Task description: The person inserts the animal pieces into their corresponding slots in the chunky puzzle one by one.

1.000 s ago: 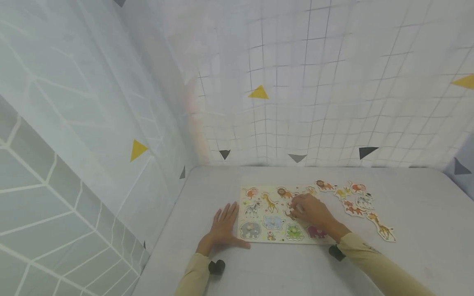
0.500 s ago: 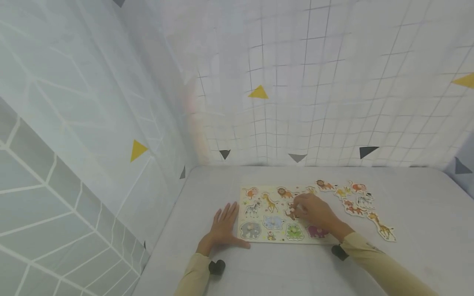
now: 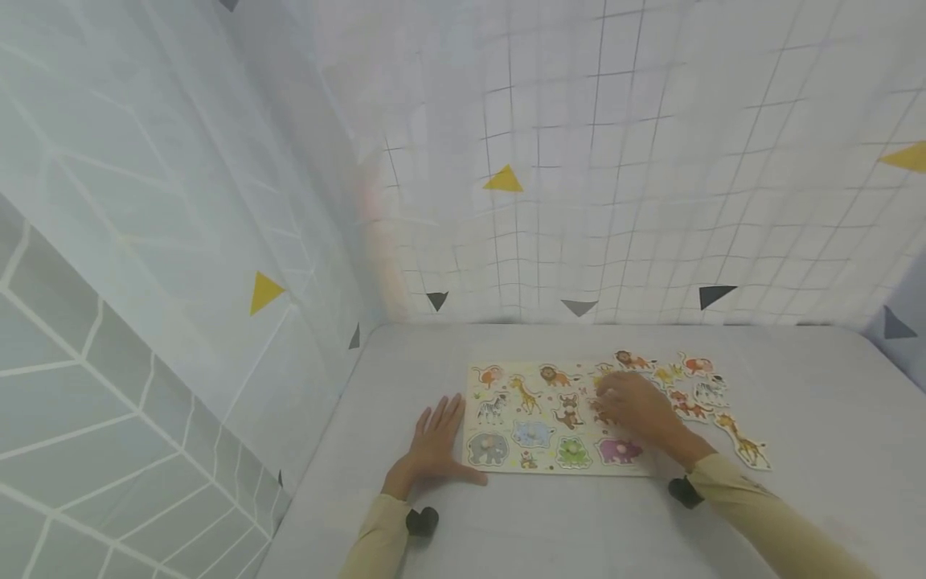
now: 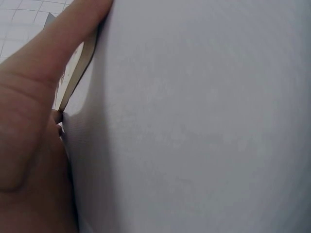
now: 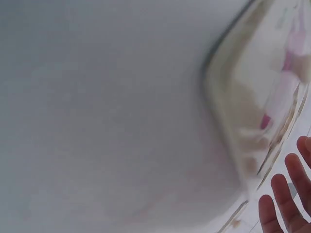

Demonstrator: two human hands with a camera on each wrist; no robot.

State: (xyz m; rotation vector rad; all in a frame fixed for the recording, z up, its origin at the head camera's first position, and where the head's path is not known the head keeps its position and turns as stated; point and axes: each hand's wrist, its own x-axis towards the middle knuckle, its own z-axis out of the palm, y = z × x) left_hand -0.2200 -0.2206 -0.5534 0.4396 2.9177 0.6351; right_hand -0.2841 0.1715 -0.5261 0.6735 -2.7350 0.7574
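Note:
A pale animal peg puzzle board (image 3: pixel 505 438) lies on the table. My left hand (image 3: pixel 436 442) rests flat beside its left edge, fingers straight and thumb along the near corner; the left wrist view shows the thumb (image 4: pixel 53 53) against the board's edge. Over the board's right part hovers my right hand (image 3: pixel 640 410), hiding some pictures there. Its fingers (image 5: pixel 294 170) look loosely extended in the right wrist view, with nothing seen held. A brown kangaroo (image 3: pixel 568 411) shows in the board's middle. Grey elephant (image 3: pixel 488 449), blue hippo (image 3: pixel 533 434), green frog (image 3: pixel 574 453) and purple rhino (image 3: pixel 618 451) fill the near rows.
Loose animal pieces lie around the board's right end: a lion (image 3: pixel 633 360), a monkey (image 3: pixel 698 364), a zebra (image 3: pixel 711 391), an orange animal (image 3: pixel 690 405) and a giraffe (image 3: pixel 743 441). A patterned wall covering (image 3: pixel 550 241) rises behind the table (image 3: pixel 564 523).
My right hand has moved right, away from the kangaroo, which is now uncovered. The left hand has stayed in place.

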